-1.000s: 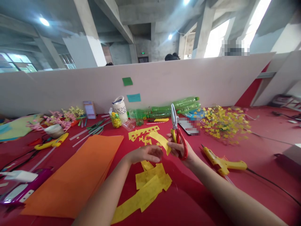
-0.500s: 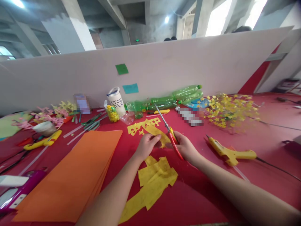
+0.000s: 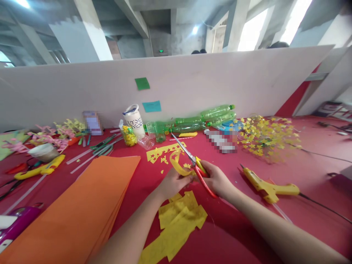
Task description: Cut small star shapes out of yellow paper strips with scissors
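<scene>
My right hand [image 3: 217, 178] grips a pair of scissors [image 3: 200, 168] with red and yellow handles, the blades pointing up and to the left. In my left hand [image 3: 174, 183] is a curled strip of yellow paper [image 3: 176, 165], close beside the scissors. The fingertips of my left hand are partly hidden near the handles. Beyond the hands lies a yellow sheet with star-shaped holes [image 3: 165, 152], with small yellow scraps [image 3: 164, 160] around it. Nearer to me, between my forearms, several yellow paper pieces [image 3: 183, 220] overlap on the red table [image 3: 233, 234].
Orange sheets [image 3: 74, 205] are stacked at left. A yellow glue gun [image 3: 269, 185] lies at right, another glue gun [image 3: 41, 170] at far left. Green plastic bottles [image 3: 189, 124] and a white cup [image 3: 134, 123] stand along the partition [image 3: 192, 80]. Yellow star decorations [image 3: 266, 137] are at back right.
The yellow strip in my left hand has turned from lying flat to curling upward. Both hands sit slightly lower in view, and small yellow bits now show on the table beyond them.
</scene>
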### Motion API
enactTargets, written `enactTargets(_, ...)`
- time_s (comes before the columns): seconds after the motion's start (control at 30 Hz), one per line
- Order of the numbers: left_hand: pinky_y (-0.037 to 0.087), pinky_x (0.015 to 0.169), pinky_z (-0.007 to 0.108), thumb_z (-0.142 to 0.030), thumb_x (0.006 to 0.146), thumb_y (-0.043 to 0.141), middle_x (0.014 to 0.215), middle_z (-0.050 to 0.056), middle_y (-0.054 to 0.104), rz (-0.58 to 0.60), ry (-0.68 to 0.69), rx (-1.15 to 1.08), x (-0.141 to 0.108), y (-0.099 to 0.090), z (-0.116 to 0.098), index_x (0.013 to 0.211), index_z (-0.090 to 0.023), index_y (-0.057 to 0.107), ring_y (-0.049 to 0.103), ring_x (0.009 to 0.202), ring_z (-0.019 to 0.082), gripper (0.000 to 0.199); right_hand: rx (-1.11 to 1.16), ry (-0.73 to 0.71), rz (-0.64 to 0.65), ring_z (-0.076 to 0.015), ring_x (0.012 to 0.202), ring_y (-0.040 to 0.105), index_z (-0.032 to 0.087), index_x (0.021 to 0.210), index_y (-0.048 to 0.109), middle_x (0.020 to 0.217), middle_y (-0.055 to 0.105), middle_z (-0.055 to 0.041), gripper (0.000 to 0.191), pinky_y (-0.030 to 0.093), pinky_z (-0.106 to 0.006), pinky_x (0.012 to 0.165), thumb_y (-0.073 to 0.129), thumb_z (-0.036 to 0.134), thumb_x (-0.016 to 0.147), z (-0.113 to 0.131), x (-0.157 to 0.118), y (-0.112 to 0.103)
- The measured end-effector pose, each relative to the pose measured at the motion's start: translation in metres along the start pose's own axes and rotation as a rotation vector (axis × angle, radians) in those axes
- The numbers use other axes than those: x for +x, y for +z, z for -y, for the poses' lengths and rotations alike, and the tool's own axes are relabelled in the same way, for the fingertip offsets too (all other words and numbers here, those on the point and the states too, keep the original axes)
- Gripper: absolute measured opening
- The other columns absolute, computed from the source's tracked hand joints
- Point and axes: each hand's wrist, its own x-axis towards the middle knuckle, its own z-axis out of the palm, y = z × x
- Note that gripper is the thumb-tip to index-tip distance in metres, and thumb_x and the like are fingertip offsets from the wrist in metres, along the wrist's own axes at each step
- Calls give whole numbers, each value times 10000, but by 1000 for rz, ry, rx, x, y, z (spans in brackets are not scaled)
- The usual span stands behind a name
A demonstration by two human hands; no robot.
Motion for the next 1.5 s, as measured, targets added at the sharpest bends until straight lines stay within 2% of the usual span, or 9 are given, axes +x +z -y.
enactTargets(0.2,371,560,257,-423,818,554,622,4,556,-137,17,14,-1,2,-1,706,-188,624,490,587,138,269,102,43,-129,-139,620,513,187,900,549,721,545,27,279,399,-229,543,684,305,687,3,3,-6)
enactTargets(0.4,394,615,280,-545,807,499,647,25,620,-71,-223,-1,-5,1,3,627,-209,630,546,645,179,403,74,8,-80,-146,637,515,196,793,522,664,507,42,237,410,-240,583,686,338,699,5,2,-4)
enactTargets(0.47,397,617,274,-575,802,486,624,19,601,-103,-259,-39,-3,-2,4,596,-207,609,535,628,169,439,27,-1,-103,-139,616,495,197,770,503,652,493,43,263,399,-237,569,672,393,724,4,1,-4)
enactTargets(0.57,406,626,258,-567,803,496,623,9,579,-264,-171,-173,2,-8,3,628,-199,612,521,612,144,424,-84,17,-107,-113,548,419,203,705,441,604,412,60,340,336,-223,504,642,473,751,6,-2,-7)
enactTargets(0.73,383,561,235,-486,774,574,593,-15,553,-555,-33,-467,10,-21,1,677,-182,612,484,540,102,321,-256,61,108,-122,606,436,204,771,457,693,464,40,355,354,-229,552,564,540,813,18,-8,-11)
enactTargets(0.87,374,544,239,-500,750,588,583,-10,570,-668,-32,-449,10,-25,1,694,-175,626,495,525,101,332,-363,94,190,-112,565,384,199,675,418,624,416,43,422,301,-219,509,522,577,830,27,-12,-10)
enactTargets(1.07,378,570,252,-552,797,517,556,-2,579,-633,-78,-244,8,-26,5,632,-185,604,517,536,114,412,-383,67,258,-98,542,321,196,635,379,600,354,49,439,261,-214,480,542,553,833,24,-12,-9)
enactTargets(1.27,388,574,250,-554,804,509,580,2,592,-610,-86,-224,7,-30,5,649,-180,618,515,541,112,419,-324,104,275,-93,505,336,198,622,383,565,378,47,452,260,-207,443,553,567,820,23,-12,-10)
enactTargets(1.5,390,583,252,-563,811,498,548,-1,563,-561,-94,-160,4,-32,1,540,-181,573,504,550,111,474,-229,166,303,-89,472,362,198,626,387,529,389,48,426,253,-206,419,559,529,832,24,-12,-11)
